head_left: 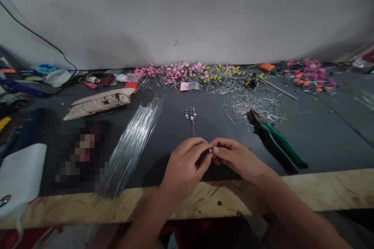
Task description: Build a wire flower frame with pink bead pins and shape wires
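Near the front of the dark table, my left hand point(188, 161) and my right hand point(232, 155) meet at the fingertips. Between them is a tiny pink bead-like piece point(210, 150), pinched by both hands. Its full shape is hidden by the fingers. Just beyond my hands lies a small bent-wire frame point(191, 113) with pink bits on it and a wire stem pointing toward me. A bundle of straight silver wires point(136, 136) lies left of my left hand. Green-handled pliers point(276, 142) rest to the right of my right hand.
Along the wall are pink-tipped wires point(181, 71), yellow-tipped wires point(222, 76) and orange-and-magenta ones point(312, 74). Loose wire pieces point(254, 103) lie behind the pliers. A beige packet point(101, 103), a pixelated patch point(83, 153) and a white device with a cable point(23, 175) occupy the left.
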A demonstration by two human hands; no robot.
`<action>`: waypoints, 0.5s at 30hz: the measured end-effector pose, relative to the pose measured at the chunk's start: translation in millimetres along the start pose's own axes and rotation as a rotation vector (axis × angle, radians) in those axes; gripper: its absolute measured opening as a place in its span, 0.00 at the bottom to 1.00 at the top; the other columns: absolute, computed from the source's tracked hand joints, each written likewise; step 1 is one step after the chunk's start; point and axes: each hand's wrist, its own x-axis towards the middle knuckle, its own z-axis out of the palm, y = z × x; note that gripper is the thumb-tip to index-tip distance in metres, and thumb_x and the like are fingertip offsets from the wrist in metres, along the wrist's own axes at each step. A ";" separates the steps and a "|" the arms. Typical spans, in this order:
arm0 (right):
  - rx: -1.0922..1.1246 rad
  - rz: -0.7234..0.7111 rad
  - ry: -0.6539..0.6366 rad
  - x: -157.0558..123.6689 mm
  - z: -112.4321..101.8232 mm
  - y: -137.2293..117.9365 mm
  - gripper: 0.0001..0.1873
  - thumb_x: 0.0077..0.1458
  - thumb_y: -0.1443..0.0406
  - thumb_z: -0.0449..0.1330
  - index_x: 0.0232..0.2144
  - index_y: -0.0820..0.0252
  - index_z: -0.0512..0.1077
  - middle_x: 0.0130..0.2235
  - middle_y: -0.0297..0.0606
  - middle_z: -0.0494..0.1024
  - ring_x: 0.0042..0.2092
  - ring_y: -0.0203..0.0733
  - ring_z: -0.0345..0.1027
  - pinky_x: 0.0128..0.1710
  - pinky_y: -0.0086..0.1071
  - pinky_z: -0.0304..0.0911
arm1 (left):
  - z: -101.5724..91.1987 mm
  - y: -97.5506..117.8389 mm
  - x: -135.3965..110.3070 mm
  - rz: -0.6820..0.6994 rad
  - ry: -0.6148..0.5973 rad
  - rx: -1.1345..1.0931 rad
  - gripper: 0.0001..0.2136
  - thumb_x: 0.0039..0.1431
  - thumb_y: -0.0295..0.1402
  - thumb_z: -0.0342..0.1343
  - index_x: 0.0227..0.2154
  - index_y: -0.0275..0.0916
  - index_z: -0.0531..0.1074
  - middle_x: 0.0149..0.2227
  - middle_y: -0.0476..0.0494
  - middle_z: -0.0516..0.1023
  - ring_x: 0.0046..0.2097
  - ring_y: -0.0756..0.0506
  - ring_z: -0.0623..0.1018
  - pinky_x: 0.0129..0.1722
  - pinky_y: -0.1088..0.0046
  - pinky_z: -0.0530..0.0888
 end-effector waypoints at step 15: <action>0.039 -0.025 0.091 -0.8 -19.5 -7.1 0.10 0.49 0.60 0.61 0.32 0.60 0.74 0.26 0.33 0.70 0.27 0.32 0.60 0.28 0.28 0.54 | -22.2 -21.1 11.6 0.021 0.217 0.060 0.04 0.52 0.26 0.55 0.32 0.39 0.71 0.36 0.47 0.74 0.32 0.53 0.74 0.34 0.77 0.72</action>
